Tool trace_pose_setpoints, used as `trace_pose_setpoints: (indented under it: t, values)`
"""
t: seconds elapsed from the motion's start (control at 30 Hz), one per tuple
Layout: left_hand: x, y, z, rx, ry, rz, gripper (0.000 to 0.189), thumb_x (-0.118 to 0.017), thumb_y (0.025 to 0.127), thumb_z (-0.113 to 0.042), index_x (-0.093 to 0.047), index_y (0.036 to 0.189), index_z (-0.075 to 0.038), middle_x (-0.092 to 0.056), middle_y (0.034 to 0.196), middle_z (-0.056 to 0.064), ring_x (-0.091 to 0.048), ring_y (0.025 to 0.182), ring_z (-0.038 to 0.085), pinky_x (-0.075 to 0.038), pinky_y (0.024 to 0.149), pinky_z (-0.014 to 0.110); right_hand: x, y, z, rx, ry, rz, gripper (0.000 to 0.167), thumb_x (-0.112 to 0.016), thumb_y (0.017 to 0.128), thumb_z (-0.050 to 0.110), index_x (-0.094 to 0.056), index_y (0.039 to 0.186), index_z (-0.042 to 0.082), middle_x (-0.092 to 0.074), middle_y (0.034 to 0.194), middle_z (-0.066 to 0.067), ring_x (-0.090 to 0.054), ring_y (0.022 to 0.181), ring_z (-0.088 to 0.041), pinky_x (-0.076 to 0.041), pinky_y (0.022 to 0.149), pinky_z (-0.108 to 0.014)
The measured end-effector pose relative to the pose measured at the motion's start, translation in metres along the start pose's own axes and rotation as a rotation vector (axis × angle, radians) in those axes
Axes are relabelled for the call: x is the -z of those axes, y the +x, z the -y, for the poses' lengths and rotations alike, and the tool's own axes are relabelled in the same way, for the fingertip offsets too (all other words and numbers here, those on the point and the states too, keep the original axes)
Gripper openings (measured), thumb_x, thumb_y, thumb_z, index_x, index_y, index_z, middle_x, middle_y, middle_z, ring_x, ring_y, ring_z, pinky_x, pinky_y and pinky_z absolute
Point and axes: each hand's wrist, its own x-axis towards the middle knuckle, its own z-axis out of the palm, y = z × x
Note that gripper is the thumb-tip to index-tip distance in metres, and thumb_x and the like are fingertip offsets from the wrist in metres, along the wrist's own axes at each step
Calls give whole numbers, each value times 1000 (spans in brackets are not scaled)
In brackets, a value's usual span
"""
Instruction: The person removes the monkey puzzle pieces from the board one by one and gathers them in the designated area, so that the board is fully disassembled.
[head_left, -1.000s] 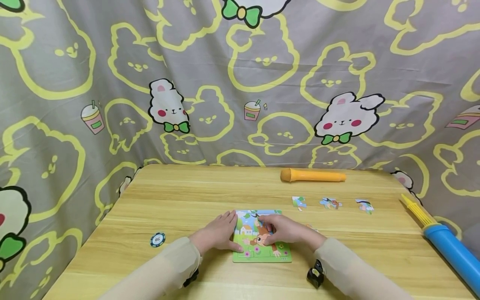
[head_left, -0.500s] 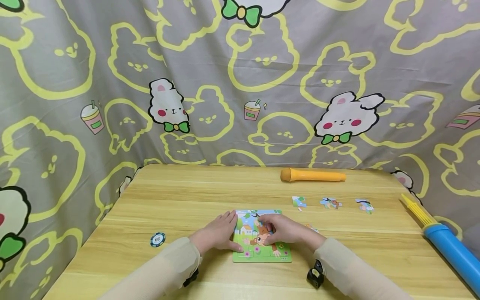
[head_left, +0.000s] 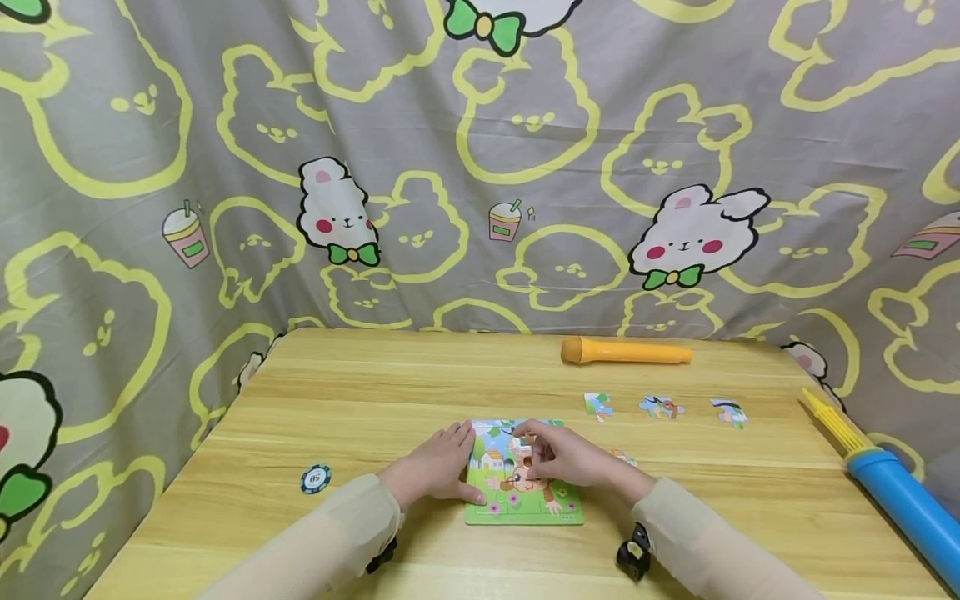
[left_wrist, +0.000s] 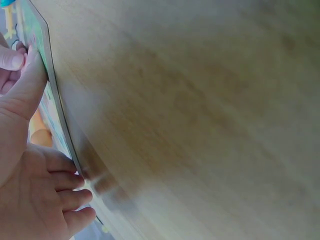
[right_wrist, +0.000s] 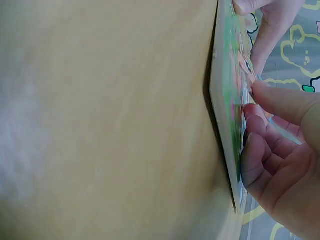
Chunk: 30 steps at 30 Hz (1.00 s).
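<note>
A jigsaw puzzle board (head_left: 517, 512) with a monkey and a house lies flat near the front of the table. My left hand (head_left: 435, 467) rests against its left edge, fingers extended along the side and thumb over the lower left corner. Above the board's right half, my right hand (head_left: 573, 454) pinches a puzzle piece (right_wrist: 286, 132) between thumb and fingers. The piece is mostly hidden by the fingers, and its edge shows in the right wrist view. Under the right hand, part of the monkey picture is broken up by a gap.
Three loose pieces lie in a row behind the board: a left one (head_left: 598, 406), a middle one (head_left: 662, 407) and a right one (head_left: 729, 411). Another piece (head_left: 624, 456) is partly hidden behind the right hand. Around them are an orange microphone (head_left: 626, 350), a blue pump (head_left: 900, 500) and a poker chip (head_left: 315, 479).
My right hand has lifted slightly off the board with the puzzle piece, and a gap shows in the picture beneath. The left hand and the board have stayed put.
</note>
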Motion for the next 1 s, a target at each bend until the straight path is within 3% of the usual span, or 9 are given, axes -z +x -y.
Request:
trace_pose_setpoints:
  t: [0.1, 0.23, 0.47, 0.67, 0.83, 1.0]
  values:
    - [0, 0, 0, 0, 2, -1, 97, -62, 76, -58, -27, 142, 5, -22, 148, 19, -20, 135, 32, -20, 108, 43, -1, -1, 0, -4, -2, -12, 46, -63, 88, 9, -44, 130, 5, -55, 75, 2, -51, 63, -13, -44, 56, -26]
    - [0, 1, 1, -2, 6, -2, 97, -62, 76, -58, -27, 142, 5, -21, 148, 19, -19, 135, 32, -20, 108, 43, -1, -2, 0, -14, 13, -30, 34, -63, 88, 8, -48, 118, 3, -56, 75, 1, -55, 63, -14, -46, 60, -26]
    - [-1, 2, 1, -4, 11, -2, 97, -60, 77, -59, -26, 142, 4, -20, 148, 19, -18, 135, 32, -19, 108, 42, -2, -4, 0, -56, 158, -29, 12, -60, 88, 2, -50, 96, 0, -55, 76, -6, -58, 65, -21, -50, 58, -28]
    - [0, 2, 0, -8, 14, -2, 97, -61, 76, -59, -26, 142, 5, -20, 148, 19, -19, 135, 32, -20, 108, 42, -2, -4, -1, -63, 176, -38, 10, -60, 88, 2, -53, 95, 1, -55, 76, -4, -53, 64, -16, -43, 54, -23]
    - [-1, 3, 1, -6, 21, -4, 98, -61, 76, -60, -26, 142, 5, -20, 148, 19, -19, 135, 32, -20, 108, 42, 0, -5, 0, -90, 199, -64, 11, -64, 87, 10, -56, 87, 2, -56, 73, -3, -53, 63, -14, -47, 53, -24]
    - [-3, 5, 1, -1, 16, -4, 99, -61, 75, -60, -26, 142, 5, -20, 148, 19, -19, 135, 32, -19, 108, 42, 6, -10, 0, -111, 252, -108, 16, -65, 86, 13, -56, 90, 0, -57, 74, -6, -52, 61, -16, -47, 52, -27]
